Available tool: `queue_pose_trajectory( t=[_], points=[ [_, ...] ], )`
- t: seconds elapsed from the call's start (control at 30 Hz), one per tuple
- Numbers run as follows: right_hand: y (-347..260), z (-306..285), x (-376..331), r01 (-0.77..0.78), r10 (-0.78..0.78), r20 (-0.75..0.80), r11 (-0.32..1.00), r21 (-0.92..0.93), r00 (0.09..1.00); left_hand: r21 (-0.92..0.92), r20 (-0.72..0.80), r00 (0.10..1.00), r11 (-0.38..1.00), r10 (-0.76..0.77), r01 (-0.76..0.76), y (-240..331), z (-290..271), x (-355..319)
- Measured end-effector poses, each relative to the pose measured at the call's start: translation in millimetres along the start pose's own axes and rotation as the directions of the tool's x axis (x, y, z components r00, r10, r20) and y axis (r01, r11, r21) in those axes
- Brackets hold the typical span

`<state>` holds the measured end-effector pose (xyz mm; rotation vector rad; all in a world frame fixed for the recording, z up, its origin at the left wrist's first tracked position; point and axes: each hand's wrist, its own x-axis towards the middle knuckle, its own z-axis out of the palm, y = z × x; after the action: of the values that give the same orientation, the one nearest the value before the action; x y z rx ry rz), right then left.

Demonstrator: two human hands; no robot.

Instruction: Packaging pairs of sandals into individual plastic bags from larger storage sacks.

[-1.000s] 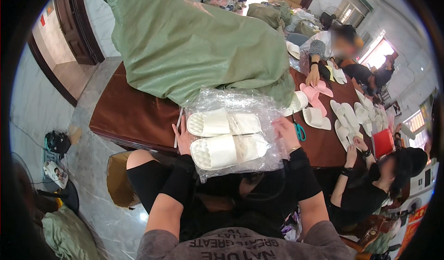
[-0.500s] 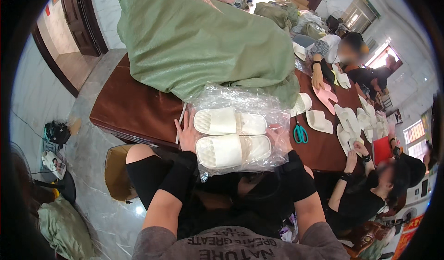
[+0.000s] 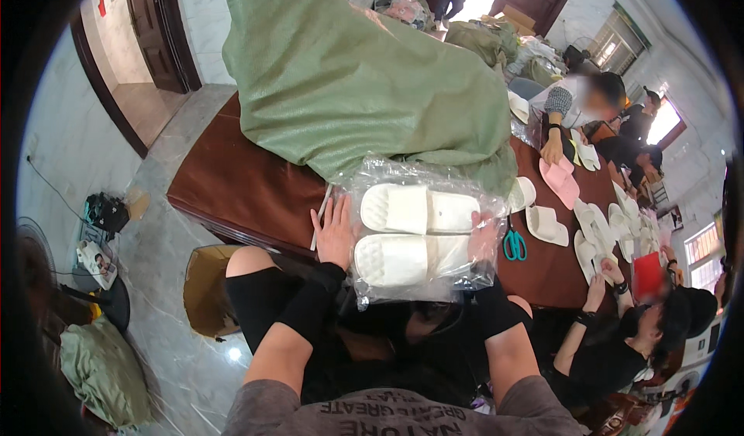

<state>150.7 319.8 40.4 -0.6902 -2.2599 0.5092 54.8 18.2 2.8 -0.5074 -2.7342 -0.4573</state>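
Note:
A pair of white slippers lies side by side in a clear plastic bag at the table's near edge. Just left of the bag, my left hand rests flat on the brown tabletop, its fingers spread and nothing in them. At the slippers' right end is my right hand, showing blurred through the plastic. Whether its fingers grip the bag or the slippers I cannot make out. Teal-handled scissors lie right of that hand.
A large green sack covers much of the brown table beyond the bag. Loose white slippers and a pink one lie to the right, where co-workers' hands handle some. An open cardboard box stands on the floor at left.
The bagged slippers have shifted slightly right, away from my left hand, and a gap now shows between them. My left fingers are more spread. The whole view has swung a little.

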Motion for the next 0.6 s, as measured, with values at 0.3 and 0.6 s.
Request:
queue_pose_trajectory(
  t=[0.3,0.6],
  points=[
    [11.7,20.6,-2.5,-0.287,0.289,0.059,0.957,-0.046,0.956,-0.806,0.035,0.994,0.585,-0.108,0.092,-12.6,-25.5,14.2],
    [-6.5,-1.3,0.9,-0.317,0.308,0.330,0.948,-0.026,0.893,-0.161,-0.085,0.987,0.975,0.138,-0.150,14.0,-13.3,-1.5]
  ],
)
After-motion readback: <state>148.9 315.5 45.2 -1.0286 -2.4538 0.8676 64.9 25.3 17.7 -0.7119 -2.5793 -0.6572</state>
